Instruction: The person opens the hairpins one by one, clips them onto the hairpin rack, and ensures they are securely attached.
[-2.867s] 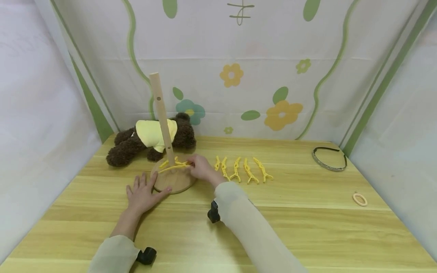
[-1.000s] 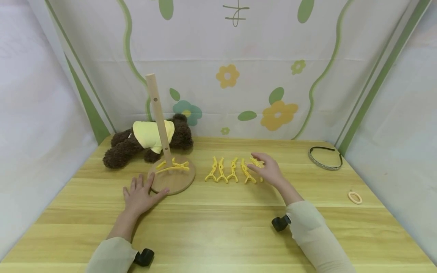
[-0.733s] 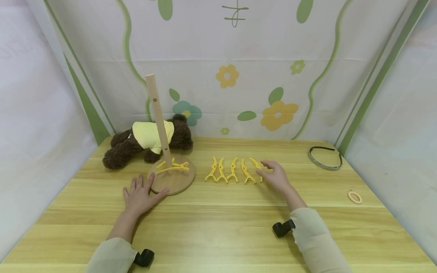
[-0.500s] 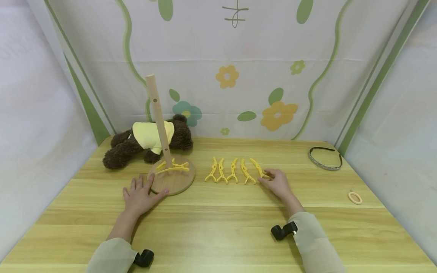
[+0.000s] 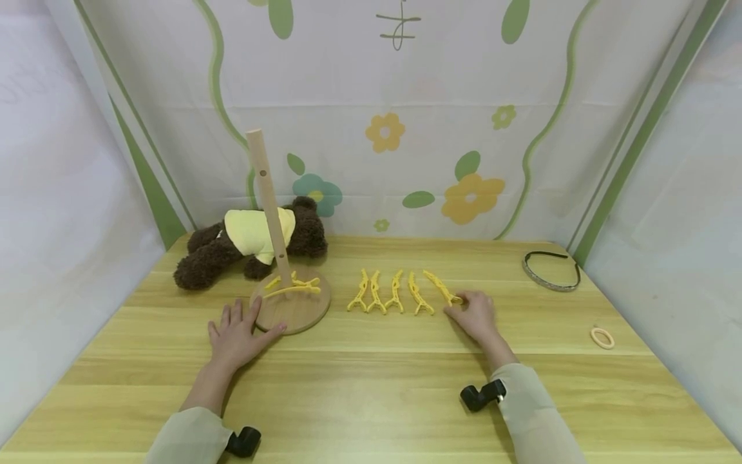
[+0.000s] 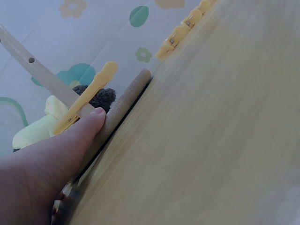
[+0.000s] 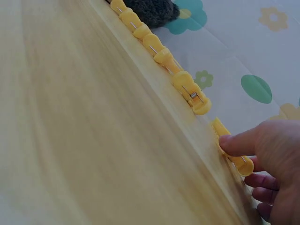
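Note:
My left hand [image 5: 234, 341] lies with straight, spread fingers at the near left rim of a round wooden base [image 5: 298, 317]. Its thumb presses on the base's edge in the left wrist view. From the base rises a wooden post [image 5: 268, 200] with holes. Yellow hair clips [image 5: 292, 289] rest on the base around the post's foot. My right hand [image 5: 478, 319] pinches the near, forked end of the rightmost yellow hair clip [image 5: 438, 283], thumb on one side in the right wrist view. Several similar hair clips [image 5: 397, 293] lie in a row to its left.
A brown teddy bear [image 5: 252, 232] in a yellow shirt lies behind the post. At the right are a glittery headband [image 5: 547, 281] and a small pale ring [image 5: 603, 338]. A patterned white cloth [image 5: 348, 84] hangs behind the wooden table [image 5: 371, 399].
My right hand has left the base, moved right past the row and come down on the rightmost hair clip, now pinching it and turning it slightly. My left hand has stayed put.

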A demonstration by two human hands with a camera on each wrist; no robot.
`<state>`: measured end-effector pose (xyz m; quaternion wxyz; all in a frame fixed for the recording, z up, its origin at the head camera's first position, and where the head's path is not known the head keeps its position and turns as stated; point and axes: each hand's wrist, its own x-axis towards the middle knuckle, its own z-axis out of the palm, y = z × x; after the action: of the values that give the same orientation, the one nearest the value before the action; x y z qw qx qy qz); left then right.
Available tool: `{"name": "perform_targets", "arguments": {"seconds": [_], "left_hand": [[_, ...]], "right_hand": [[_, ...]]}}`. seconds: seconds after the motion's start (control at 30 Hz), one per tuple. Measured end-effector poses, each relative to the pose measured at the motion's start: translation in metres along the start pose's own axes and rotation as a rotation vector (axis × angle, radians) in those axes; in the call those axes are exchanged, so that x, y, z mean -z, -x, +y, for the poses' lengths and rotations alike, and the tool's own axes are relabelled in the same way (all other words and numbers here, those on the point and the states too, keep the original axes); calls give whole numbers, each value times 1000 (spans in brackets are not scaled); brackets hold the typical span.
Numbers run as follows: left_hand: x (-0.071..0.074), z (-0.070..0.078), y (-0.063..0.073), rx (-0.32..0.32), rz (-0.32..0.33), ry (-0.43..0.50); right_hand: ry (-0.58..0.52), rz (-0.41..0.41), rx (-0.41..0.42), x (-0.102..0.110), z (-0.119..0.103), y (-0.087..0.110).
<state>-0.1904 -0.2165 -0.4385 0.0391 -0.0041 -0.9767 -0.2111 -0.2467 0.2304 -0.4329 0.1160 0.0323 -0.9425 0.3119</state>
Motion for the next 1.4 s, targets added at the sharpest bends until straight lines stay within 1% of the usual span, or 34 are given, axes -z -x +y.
{"name": "perform_targets", "arguments": {"seconds": [0.17,0.23,0.33,0.53,0.63,0.87,1.0,1.13,1.27,1.4], "left_hand": [[0,1,0,-3,0,7],[0,1,0,-5,2,10],[0,1,0,-6,4,5],[1,-1,1,1,-3,4],[2,-1,1,2,-3,3],[2,0,2,0,-5,6],[2,1,2,-5,3,7],[3,1,2,-2,-2,9],[3,1,2,1,-6,9],[1,0,2,4,-5,1]], "right_hand": [[-8,-9,-18,2,2,0],[-32,-29,-32,4,1,0],[-67,-63,-31,9,-1,-2],[-140,-103,26,20,-17,-12],[-131,-117,60,24,-27,-18],[-98,-166,221,29,-46,-30],[-83,-181,295,31,-56,-36],[-87,-180,324,29,-65,-41],[-136,-177,315,21,-78,-45],[-185,-176,304,8,-96,-48]]}}
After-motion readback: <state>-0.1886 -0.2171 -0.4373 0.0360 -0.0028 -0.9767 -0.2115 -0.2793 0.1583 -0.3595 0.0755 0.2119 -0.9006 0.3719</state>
